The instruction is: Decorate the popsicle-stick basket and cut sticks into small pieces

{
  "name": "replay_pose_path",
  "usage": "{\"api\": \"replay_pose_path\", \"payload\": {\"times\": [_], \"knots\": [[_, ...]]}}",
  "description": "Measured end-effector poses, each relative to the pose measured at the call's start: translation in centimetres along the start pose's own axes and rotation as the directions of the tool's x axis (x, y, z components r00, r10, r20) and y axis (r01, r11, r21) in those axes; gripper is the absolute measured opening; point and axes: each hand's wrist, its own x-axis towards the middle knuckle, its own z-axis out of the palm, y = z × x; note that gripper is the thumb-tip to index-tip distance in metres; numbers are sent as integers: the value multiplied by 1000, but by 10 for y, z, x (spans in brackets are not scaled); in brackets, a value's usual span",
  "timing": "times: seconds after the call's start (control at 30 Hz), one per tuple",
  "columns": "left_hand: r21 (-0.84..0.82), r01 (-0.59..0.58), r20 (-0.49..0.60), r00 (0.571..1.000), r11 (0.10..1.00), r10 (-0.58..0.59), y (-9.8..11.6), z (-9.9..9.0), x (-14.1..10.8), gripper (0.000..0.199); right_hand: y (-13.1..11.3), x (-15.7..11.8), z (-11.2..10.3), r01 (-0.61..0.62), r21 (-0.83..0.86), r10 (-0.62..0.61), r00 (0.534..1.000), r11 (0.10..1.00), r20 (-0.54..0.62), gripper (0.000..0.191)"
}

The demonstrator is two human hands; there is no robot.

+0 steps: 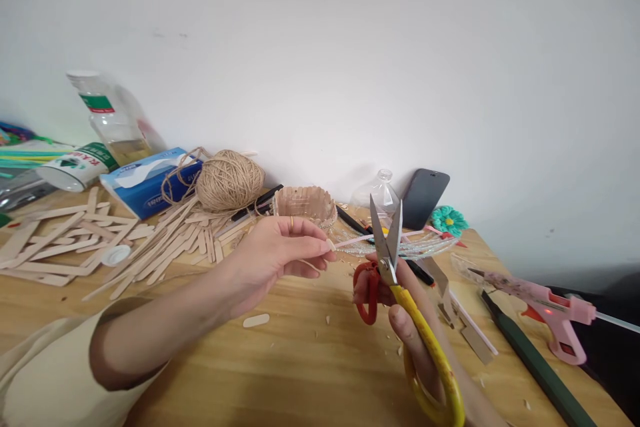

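Between the thumb and fingers of my left hand [290, 247] is the end of a small pale wooden stick piece [331, 245]. My right hand [410, 327] is closed around a pair of scissors [393, 260] with one red and one yellow handle loop. Their blades point up and stand apart, a little to the right of the stick piece and not touching it. A short rounded stick piece [256, 321] lies on the table below my left hand. Beyond my hands sits a small basket made of craft sticks [305, 205], partly hidden by my left hand.
Loose craft sticks [60, 240], a ball of twine [230, 180] and a blue tissue pack [150, 180] lie left. Behind are clear bead strands [425, 247] and a phone [425, 199]. On the right, a pink glue gun [545, 300] lies near a dark green cutter [535, 360].
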Motion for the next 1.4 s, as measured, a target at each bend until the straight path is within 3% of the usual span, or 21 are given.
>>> {"api": "replay_pose_path", "payload": {"times": [0.17,0.43,0.9,1.03,1.13,1.2,1.27,1.4], "knots": [[2,15,-15,1000,1000,-15,-2,0,2,8,-3,-3,1,-90,150,69,988,985,141,48],[45,-11,-35,999,999,13,-4,4,3,11,-13,-4,3,-231,162,176,939,959,294,55],[41,-15,-68,998,999,17,-8,4,4,18,-11,-4,8,-247,175,191,940,953,284,61],[81,-7,-56,998,997,12,-9,3,2,13,-8,-4,7,-189,215,152,972,958,178,54],[144,10,-63,998,989,-1,-9,4,2,10,-17,-3,-9,-55,225,73,995,973,-74,45],[189,34,-60,998,981,-23,-10,5,2,11,-25,-2,-27,30,169,16,964,985,-267,39],[231,82,-45,996,969,-73,-13,7,3,14,-29,-5,-45,78,121,-26,924,990,-383,36],[282,169,-37,986,944,-165,-26,8,10,16,-12,-24,-66,101,108,-45,905,989,-424,32]]}}
